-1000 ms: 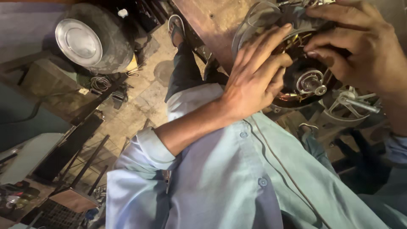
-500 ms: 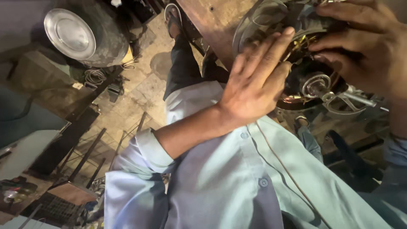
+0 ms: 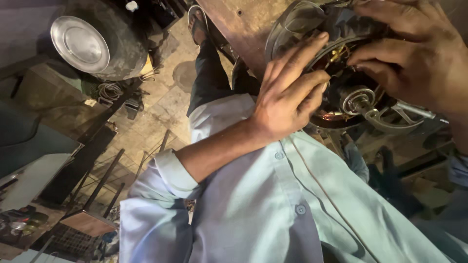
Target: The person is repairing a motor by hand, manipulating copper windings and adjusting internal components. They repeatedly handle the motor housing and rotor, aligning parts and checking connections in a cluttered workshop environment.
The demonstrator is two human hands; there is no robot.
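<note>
Standing beside this person, I see the brown tabletop (image 3: 243, 24) carrying a round electric motor (image 3: 341, 73), opened so its copper windings (image 3: 327, 116) and central shaft (image 3: 358, 100) show. The motor sits at the tabletop's near edge, right against the pale blue shirt (image 3: 273, 209).

The left hand (image 3: 287, 97) lies spread on the motor's rim, fingers out flat, its grip loose and pressing rather than clasping. The right hand (image 3: 414, 53) curls over the far side, fingertips pinched in among the windings; what it pinches I cannot tell, a wire perhaps.

To do this well, I judge the left hand should brace the housing firmly so it cannot roll, while the right works with fingertips only, easing the fine copper rather than tugging, and keeping clear of the shaft and the grey metal bracket (image 3: 390, 122) beside it.
</note>
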